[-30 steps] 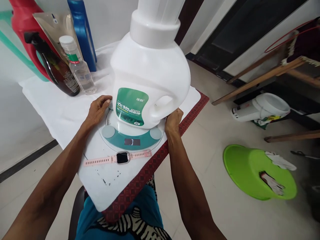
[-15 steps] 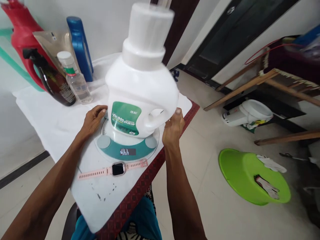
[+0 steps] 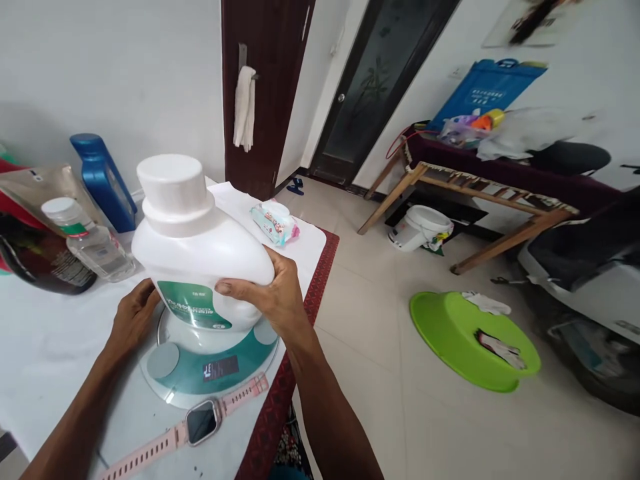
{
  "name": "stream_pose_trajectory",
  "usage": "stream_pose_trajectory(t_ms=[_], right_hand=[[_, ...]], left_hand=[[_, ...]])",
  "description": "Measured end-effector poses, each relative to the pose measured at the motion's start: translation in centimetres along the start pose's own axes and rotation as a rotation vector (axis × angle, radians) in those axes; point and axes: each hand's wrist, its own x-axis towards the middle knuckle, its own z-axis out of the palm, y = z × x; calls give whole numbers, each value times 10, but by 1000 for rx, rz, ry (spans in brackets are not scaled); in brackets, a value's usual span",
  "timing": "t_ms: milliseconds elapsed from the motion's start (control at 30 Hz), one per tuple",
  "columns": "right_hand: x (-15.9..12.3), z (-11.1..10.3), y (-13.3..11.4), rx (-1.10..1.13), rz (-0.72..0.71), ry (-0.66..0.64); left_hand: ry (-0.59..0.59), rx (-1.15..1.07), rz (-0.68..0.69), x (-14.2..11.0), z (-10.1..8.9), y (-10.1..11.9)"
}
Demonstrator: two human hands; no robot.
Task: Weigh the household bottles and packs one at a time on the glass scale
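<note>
A large white detergent jug (image 3: 193, 250) with a green label stands on a round glass kitchen scale (image 3: 200, 370) with a teal base and a dark display. My right hand (image 3: 267, 293) is wrapped round the jug's handle side, fingers closed on it. At the scale's left rim, beside the jug's base, rests my left hand (image 3: 133, 320) with curled fingers; what it grips is hidden by the jug. A pink smartwatch (image 3: 195, 423) lies flat in front of the scale.
At the table's left stand a blue bottle (image 3: 103, 180), a clear bottle (image 3: 85, 243), a dark spray bottle (image 3: 45, 263) and a foil pouch. A wipes pack (image 3: 275, 223) lies at the far corner. On the floor are a green basin (image 3: 470, 340) and a wooden bench (image 3: 480, 193).
My right hand moved from beside the scale up onto the jug's handle. The view swung up and to the right, showing more of the room. The left hand stayed by the scale.
</note>
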Motion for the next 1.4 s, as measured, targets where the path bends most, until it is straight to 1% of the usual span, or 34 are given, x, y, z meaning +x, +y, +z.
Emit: stream_pose_trajectory(t_ms=[67, 133, 200, 267, 367, 433, 500, 567, 633, 733, 833, 933, 1067, 1200, 1267, 1333, 1400], right_hand=[[2, 1, 1, 21, 9, 18], [8, 2, 3, 50, 4, 64], [23, 1, 6, 44, -16, 112], [47, 0, 8, -14, -77, 165], [103, 4, 15, -137, -229, 305], [148, 8, 23, -206, -313, 409], [193, 11, 33, -288, -367, 492], [234, 10, 44, -380, -376, 579], [268, 5, 54, -460, -348, 668], [301, -6, 67, -541, -300, 777], [316, -13, 76, -570, -288, 837], [319, -16, 81, -584, -321, 837], [314, -18, 84, -574, -329, 794], [307, -19, 85, -559, -289, 660], [303, -17, 85, -569, -257, 613], [297, -14, 82, -601, -235, 621], [287, -8, 77, -659, -252, 690]], left_hand=[[-12, -19, 12, 1, 0, -5], [-17, -27, 35, 2, 0, -10], [-9, -30, 52, 2, 1, -16], [4, -37, 54, 3, 3, -21], [28, -52, 63, 2, 5, -25], [36, -59, 70, 2, 7, -27], [39, -71, 75, 1, 9, -29], [39, -86, 85, 1, 11, -31], [38, -92, 102, 0, 13, -32], [36, -96, 107, -1, 14, -34], [35, -101, 95, -3, 15, -32], [36, -83, 96, -4, 15, -28], [32, -86, 99, -5, 14, -23], [26, -90, 117, -5, 14, -24], [30, -90, 127, -5, 14, -26], [33, -98, 138, -4, 15, -29], [33, -117, 156, -3, 17, -33]])
